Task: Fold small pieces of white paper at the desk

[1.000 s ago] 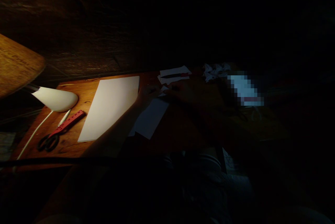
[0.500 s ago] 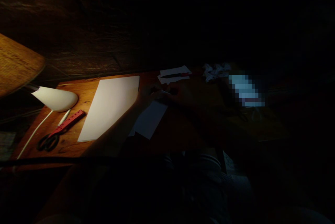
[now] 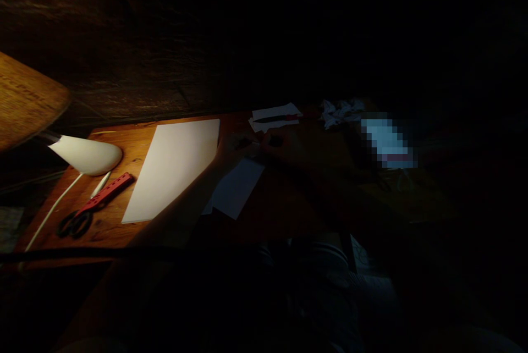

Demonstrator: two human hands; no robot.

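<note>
My left hand (image 3: 234,145) and my right hand (image 3: 284,145) meet over the middle of the dim table, fingers closed and pinching. Between their fingertips shows a sliver of a small white piece of paper (image 3: 256,143); most of it is hidden by the fingers and the dark. Just below, a cut sheet of white paper (image 3: 237,188) lies on the table. To the left, partly under my forearm, is a larger stack of white paper (image 3: 175,169). Beyond my hands a dark knife-like tool with a red part (image 3: 274,119) rests on paper pieces (image 3: 274,111).
A lit lamp (image 3: 88,155) stands at the left on the wooden table (image 3: 111,232), its cord running to the front edge. Scissors in a red perforated cover (image 3: 105,196) lie beside a white pen (image 3: 100,185). Crumpled or folded papers (image 3: 340,112) and a blurred-out bright screen (image 3: 388,141) are at the right.
My fingers have shifted slightly around the small piece of paper, and less of it shows now. The other things on the table have stayed in place.
</note>
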